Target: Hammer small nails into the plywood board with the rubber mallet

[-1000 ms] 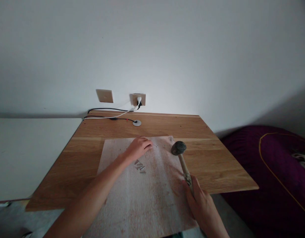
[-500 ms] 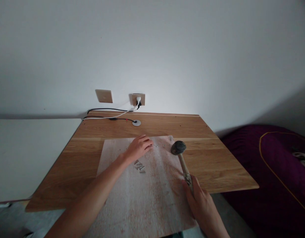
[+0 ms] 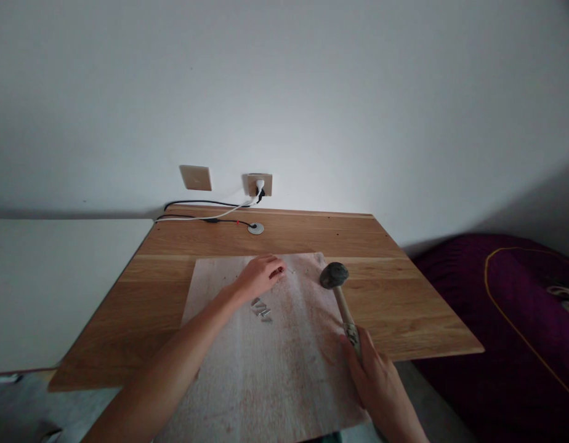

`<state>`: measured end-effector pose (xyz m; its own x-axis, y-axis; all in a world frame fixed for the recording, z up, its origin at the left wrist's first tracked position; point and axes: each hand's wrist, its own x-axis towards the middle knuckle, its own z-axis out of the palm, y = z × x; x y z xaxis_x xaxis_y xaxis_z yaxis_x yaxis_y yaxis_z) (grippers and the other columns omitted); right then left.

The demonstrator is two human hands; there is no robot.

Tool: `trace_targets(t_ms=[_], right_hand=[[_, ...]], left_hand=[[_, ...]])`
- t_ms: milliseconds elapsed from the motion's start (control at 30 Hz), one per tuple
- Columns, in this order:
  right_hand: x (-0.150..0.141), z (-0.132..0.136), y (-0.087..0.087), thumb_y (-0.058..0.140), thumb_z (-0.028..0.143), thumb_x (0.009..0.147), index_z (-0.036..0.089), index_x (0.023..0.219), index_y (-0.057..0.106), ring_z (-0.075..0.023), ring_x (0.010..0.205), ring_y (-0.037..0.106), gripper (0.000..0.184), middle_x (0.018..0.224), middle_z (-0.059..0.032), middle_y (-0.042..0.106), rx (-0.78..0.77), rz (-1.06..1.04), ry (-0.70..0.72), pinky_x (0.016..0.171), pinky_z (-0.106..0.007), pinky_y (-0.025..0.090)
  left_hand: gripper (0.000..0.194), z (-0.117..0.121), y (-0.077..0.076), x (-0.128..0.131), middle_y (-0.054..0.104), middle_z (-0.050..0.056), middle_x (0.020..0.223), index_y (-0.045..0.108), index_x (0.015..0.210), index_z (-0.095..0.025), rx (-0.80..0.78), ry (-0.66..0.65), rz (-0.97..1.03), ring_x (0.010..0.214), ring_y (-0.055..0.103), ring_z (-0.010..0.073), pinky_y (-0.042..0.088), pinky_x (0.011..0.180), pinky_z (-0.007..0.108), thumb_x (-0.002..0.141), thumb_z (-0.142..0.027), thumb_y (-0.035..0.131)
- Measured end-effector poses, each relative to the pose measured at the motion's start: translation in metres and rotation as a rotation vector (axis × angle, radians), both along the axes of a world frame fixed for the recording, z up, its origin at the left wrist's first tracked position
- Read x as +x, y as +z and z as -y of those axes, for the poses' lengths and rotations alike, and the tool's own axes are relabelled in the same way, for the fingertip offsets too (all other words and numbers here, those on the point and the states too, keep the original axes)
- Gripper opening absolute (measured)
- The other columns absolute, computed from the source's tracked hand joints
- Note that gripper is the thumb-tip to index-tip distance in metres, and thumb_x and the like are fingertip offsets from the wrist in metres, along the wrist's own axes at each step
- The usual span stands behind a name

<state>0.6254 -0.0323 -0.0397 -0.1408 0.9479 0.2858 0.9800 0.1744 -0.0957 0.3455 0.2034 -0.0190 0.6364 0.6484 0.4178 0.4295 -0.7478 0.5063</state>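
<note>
My right hand [image 3: 375, 375] is wrapped round the wooden handle of a rubber mallet [image 3: 333, 275], whose black head is raised near the board's right edge. My left hand [image 3: 263, 275] rests over the far part of a worn wooden board [image 3: 266, 381]. Its fingers are curled and pressed together at the tips; what they hold, if anything, is too small to make out. Just right of the fingertips a thin nail-like piece [image 3: 291, 271] shows on the board. Several small shiny metal pieces [image 3: 261, 309] lie in a loose group below my left wrist.
The board lies on a wooden desk [image 3: 395, 307] against a white wall. At the back, cables [image 3: 205, 218] run to a wall socket [image 3: 260, 184] and a round desk grommet [image 3: 255, 228]. A white panel [image 3: 58, 289] stands at left, a purple beanbag-like seat [image 3: 510, 320] at right.
The fingers of my left hand have shifted and curled slightly, opening a small gap beneath them. My right hand and the mallet stay almost where they were.
</note>
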Motion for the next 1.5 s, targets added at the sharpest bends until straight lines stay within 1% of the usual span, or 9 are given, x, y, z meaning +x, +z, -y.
trace_targets(t_ms=[233, 400, 567, 767, 933, 1133, 1200, 1367, 1500], right_hand=[[-0.002, 0.003, 0.001, 0.056, 0.016, 0.089, 0.020, 0.126, 0.072, -0.0329, 0.083, 0.082, 0.040, 0.115, -0.0191, 0.082, -0.032, 0.053, -0.040, 0.071, -0.039, 0.063], [-0.003, 0.003, 0.002, 0.046, 0.005, 0.087, 0.018, 0.127, 0.074, -0.0328, 0.083, 0.083, 0.051, 0.127, -0.0228, 0.079, -0.028, 0.137, -0.011, 0.073, -0.042, 0.065], [-0.002, 0.002, 0.004, 0.048, 0.004, 0.087, 0.018, 0.127, 0.075, -0.0316, 0.082, 0.083, 0.050, 0.128, -0.0211, 0.080, 0.002, 0.194, 0.039, 0.070, -0.040, 0.066], [-0.008, 0.002, -0.001, 0.035, -0.003, 0.092, 0.014, 0.126, 0.076, -0.0312, 0.074, 0.082, 0.055, 0.126, -0.0281, 0.078, 0.097, 0.231, 0.060, 0.064, -0.043, 0.065], [-0.005, 0.000, -0.001, 0.035, 0.001, 0.097, 0.011, 0.126, 0.075, -0.0334, 0.088, 0.084, 0.050, 0.123, -0.0297, 0.078, 0.107, 0.187, 0.091, 0.074, -0.044, 0.065], [-0.003, 0.000, 0.002, 0.033, 0.008, 0.099, 0.012, 0.120, 0.078, -0.0313, 0.071, 0.082, 0.050, 0.122, -0.0306, 0.079, 0.077, 0.064, 0.065, 0.063, -0.041, 0.063], [-0.006, 0.000, 0.001, 0.033, 0.012, 0.101, 0.013, 0.119, 0.078, -0.0297, 0.071, 0.081, 0.048, 0.118, -0.0282, 0.080, 0.051, -0.011, 0.015, 0.063, -0.039, 0.062], [-0.012, -0.005, 0.005, 0.051, 0.035, 0.104, 0.017, 0.122, 0.072, -0.0225, 0.069, 0.077, 0.032, 0.100, -0.0122, 0.082, -0.056, -0.236, -0.136, 0.067, -0.035, 0.060], [-0.018, -0.011, 0.019, 0.044, 0.044, 0.105, 0.023, 0.117, 0.073, -0.0243, 0.047, 0.067, 0.038, 0.062, -0.0032, 0.072, -0.142, -0.403, -0.235, 0.054, -0.033, 0.053]], left_hand=[[0.007, -0.001, 0.000, -0.001, 0.072, 0.002, 0.090, 0.072, 0.093, -0.019, -0.018, -0.012, 0.008, 0.084, 0.067, 0.0170, 0.051, 0.081, 0.028, 0.094, -0.012, 0.072], [0.007, -0.001, 0.001, -0.002, 0.073, 0.003, 0.095, 0.072, 0.094, -0.019, -0.025, -0.014, 0.006, 0.092, 0.068, 0.0186, 0.051, 0.084, 0.029, 0.093, -0.013, 0.074], [0.006, 0.000, 0.003, -0.001, 0.072, 0.003, 0.095, 0.073, 0.095, -0.020, -0.040, -0.012, 0.006, 0.093, 0.068, 0.0187, 0.050, 0.085, 0.029, 0.096, -0.014, 0.071], [0.008, -0.001, 0.001, -0.001, 0.072, 0.002, 0.092, 0.072, 0.095, -0.019, -0.085, -0.003, 0.015, 0.084, 0.068, 0.0161, 0.050, 0.079, 0.026, 0.094, -0.011, 0.071], [0.016, -0.002, -0.002, -0.002, 0.075, 0.002, 0.095, 0.072, 0.104, -0.020, -0.134, 0.023, 0.031, 0.082, 0.069, 0.0159, 0.051, 0.079, 0.027, 0.091, -0.010, 0.074], [0.033, -0.003, -0.003, -0.001, 0.078, 0.002, 0.100, 0.071, 0.119, -0.022, -0.193, 0.039, 0.056, 0.084, 0.073, 0.0160, 0.055, 0.083, 0.027, 0.089, -0.009, 0.073], [0.037, -0.003, -0.004, -0.002, 0.079, 0.002, 0.099, 0.070, 0.123, -0.023, -0.207, 0.044, 0.061, 0.085, 0.073, 0.0164, 0.056, 0.083, 0.027, 0.089, -0.010, 0.073], [0.042, -0.003, -0.004, -0.003, 0.079, 0.002, 0.099, 0.068, 0.130, -0.024, -0.234, 0.050, 0.069, 0.086, 0.074, 0.0166, 0.056, 0.084, 0.028, 0.090, -0.011, 0.073], [0.043, -0.002, -0.003, -0.004, 0.080, 0.002, 0.100, 0.066, 0.131, -0.023, -0.249, 0.056, 0.076, 0.085, 0.074, 0.0167, 0.057, 0.083, 0.028, 0.090, -0.011, 0.072]])
